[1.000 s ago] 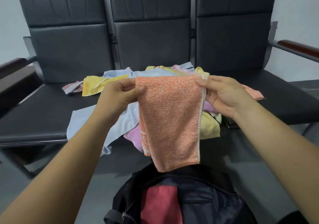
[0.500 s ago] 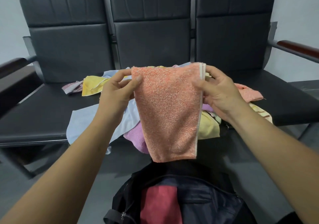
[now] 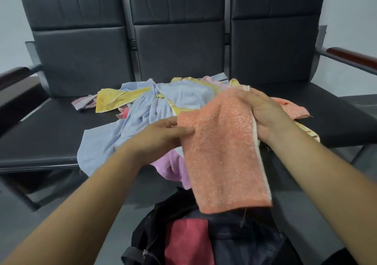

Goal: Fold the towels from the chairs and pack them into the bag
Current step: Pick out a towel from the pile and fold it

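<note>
A folded orange towel (image 3: 222, 152) hangs tilted in the air above the open dark bag (image 3: 244, 242). My right hand (image 3: 263, 113) grips its upper right edge. My left hand (image 3: 163, 136) pinches its left edge lower down, thumb on top. A red towel (image 3: 185, 240) lies inside the bag. Behind the orange towel, a loose pile of towels (image 3: 155, 105) in light blue, yellow, pink and purple covers the middle chair seat.
Three joined black chairs (image 3: 179, 46) fill the back, with wooden armrests (image 3: 350, 57) at both ends. Another orange towel (image 3: 291, 109) lies on the right seat. The bag stands on the grey floor in front of the seats.
The orange towel has dropped and tilted. My left hand slid down from the top corner to the towel's left edge. My right hand stayed on the upper right edge.
</note>
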Demonstrator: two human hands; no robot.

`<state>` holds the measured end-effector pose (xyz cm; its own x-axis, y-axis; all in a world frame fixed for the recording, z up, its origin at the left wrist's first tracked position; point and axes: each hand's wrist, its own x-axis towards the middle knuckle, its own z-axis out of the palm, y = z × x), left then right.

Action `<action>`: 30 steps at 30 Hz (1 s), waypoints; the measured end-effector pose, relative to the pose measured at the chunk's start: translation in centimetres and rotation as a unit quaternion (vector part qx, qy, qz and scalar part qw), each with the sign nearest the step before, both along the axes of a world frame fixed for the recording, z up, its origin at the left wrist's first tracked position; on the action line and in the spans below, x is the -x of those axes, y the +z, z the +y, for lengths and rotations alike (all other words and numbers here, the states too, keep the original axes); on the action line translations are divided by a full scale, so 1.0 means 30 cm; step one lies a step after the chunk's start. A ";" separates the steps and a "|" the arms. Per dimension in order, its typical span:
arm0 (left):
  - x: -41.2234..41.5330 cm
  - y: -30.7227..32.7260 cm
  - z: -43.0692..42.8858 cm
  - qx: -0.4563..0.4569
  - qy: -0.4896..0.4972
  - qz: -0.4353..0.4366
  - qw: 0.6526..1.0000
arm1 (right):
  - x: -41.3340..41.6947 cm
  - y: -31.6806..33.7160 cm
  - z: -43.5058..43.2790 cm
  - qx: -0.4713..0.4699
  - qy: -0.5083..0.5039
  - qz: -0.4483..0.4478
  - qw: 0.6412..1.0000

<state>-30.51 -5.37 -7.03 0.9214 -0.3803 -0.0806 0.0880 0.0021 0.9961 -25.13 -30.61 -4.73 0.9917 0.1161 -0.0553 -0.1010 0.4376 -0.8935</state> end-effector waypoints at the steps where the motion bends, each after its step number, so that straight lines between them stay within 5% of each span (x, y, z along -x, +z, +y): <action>1: 0.000 0.006 -0.011 0.039 0.015 -0.002 0.999 | -0.009 -0.007 -0.010 -0.036 0.010 0.010 0.999; 3: 0.003 0.030 -0.030 0.100 0.062 0.003 0.993 | -0.014 -0.011 -0.030 -0.077 0.055 0.013 0.995; 7: 0.000 0.049 -0.036 0.189 0.135 0.009 0.973 | 0.023 -0.049 -0.026 0.048 0.213 0.014 0.976; 12: -0.012 0.050 -0.011 0.224 0.177 0.034 0.958 | 0.035 -0.102 0.015 0.075 0.186 0.009 0.980; 15: -0.022 0.053 0.023 0.175 0.147 0.008 0.973 | 0.027 -0.084 0.028 0.048 0.134 -0.008 0.990; 19: -0.033 0.047 0.066 -0.003 0.128 -0.044 0.991 | 0.014 -0.057 -0.007 0.061 0.047 -0.034 0.996; 25: -0.042 0.030 0.056 -0.100 0.239 -0.120 0.958 | 0.023 -0.044 -0.008 0.124 0.000 -0.063 0.990; 30: -0.052 0.033 0.073 -0.183 0.204 -0.195 0.942 | 0.039 -0.026 -0.010 0.103 0.074 -0.084 0.988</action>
<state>-28.95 -3.19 -6.04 0.9713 -0.0005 0.2377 -0.2188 -0.3927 0.8932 -26.29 -30.91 -5.52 0.9619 0.2642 0.0708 0.0066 0.2360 -0.9717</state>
